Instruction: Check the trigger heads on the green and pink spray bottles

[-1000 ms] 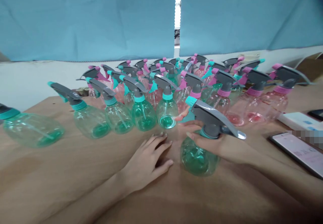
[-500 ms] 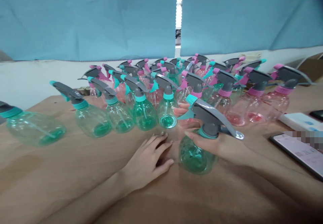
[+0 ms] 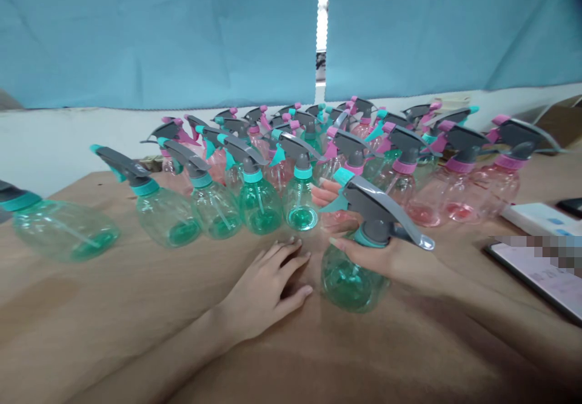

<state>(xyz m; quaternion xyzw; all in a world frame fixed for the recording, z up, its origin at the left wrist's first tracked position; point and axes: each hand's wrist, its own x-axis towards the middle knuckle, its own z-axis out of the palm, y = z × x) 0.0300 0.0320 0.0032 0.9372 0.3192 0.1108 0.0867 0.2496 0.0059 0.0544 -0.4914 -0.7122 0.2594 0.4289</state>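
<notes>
While the right hand (image 3: 384,261) is wrapped around its neck, a clear green spray bottle (image 3: 350,286) sits just right of the left hand's thumb in the head view. Its thumb lies across the near side of the neck, and the other fingers reach past the far side, behind the turquoise trigger (image 3: 335,204). Deeper green shows low inside the bottle; I cannot tell whether that is liquid or thicker plastic, nor whether the base touches the table. The left hand (image 3: 261,289) grips nothing: it rests palm down on the table (image 3: 136,313), fingers loosely spread.

Beyond the left hand stand four more green bottles (image 3: 259,207), rounded and see-through, each with a dark green pool of colour at its base, again either liquid or plastic. Pale, thin tubes run down inside several of them. Another green bottle (image 3: 63,231) is well to the left of that hand, its head cut off by the edge. Past the right hand, pink bottles (image 3: 464,195) crowd together, redder at the bottom, and a mixed cluster fills the space behind.

The held bottle's spray head (image 3: 375,204) is smooth grey plastic with a glossy, curved back and a turquoise nozzle. The table has a brown, wood-like surface. Right of the right hand lies a flat phone (image 3: 531,270), near a white box (image 3: 541,219); behind everything hangs lightly creased blue cloth (image 3: 159,40).
</notes>
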